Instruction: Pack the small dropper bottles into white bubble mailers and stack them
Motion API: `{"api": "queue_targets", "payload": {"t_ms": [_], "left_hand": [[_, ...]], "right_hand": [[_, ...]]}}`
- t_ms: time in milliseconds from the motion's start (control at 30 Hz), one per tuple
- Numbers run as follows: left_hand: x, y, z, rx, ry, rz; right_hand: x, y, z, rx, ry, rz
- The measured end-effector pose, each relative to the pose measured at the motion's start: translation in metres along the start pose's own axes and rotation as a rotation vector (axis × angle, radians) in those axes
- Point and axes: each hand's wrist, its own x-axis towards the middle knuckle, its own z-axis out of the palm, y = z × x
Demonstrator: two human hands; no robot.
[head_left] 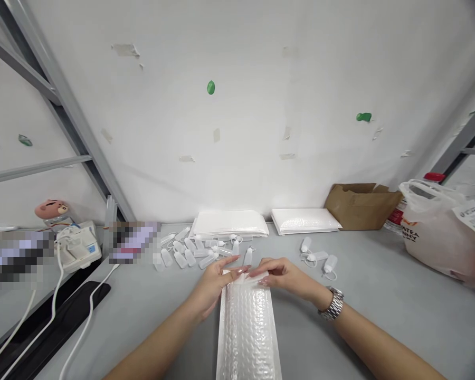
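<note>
A white bubble mailer lies lengthwise in front of me, its far end between my hands. My left hand grips that end at its left corner, thumb over the top. From the right, my right hand has its bent fingers on the same end, pinching the edge. Just beyond my fingertips lies a small translucent squeeze bottle. Several more such bottles are scattered past my left hand. A few others lie off to the right, with loops at their caps.
Two stacks of white mailers rest against the wall. To the right stand an open cardboard box and a full plastic bag. On the left are a blurred phone, a white cable and a power strip.
</note>
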Motion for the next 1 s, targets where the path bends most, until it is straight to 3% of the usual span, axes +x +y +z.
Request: {"api": "queue_targets", "payload": {"t_ms": [167,333,533,833,933,1000], "left_hand": [[-0.001,0.002,0.002,-0.031,0.033,0.095],[-0.003,0.004,0.006,-0.057,0.058,0.142],[0.001,0.004,0.007,-0.268,0.056,0.102],[0.0,0.002,0.008,-0.188,0.048,0.105],[0.001,0.002,0.007,-0.262,0.019,0.125],[0.001,0.003,0.004,-0.336,0.007,0.139]], "right_hand": [[0.006,0.005,0.012,0.228,0.22,0.143],[0.004,0.003,0.021,0.287,0.206,0.255],[0.004,0.006,0.017,0.414,0.275,0.246],[0.005,0.011,0.02,0.464,0.209,0.263],[0.003,0.003,0.008,0.395,0.27,0.257],[-0.001,-0.013,-0.013,0.282,0.44,0.172]]}}
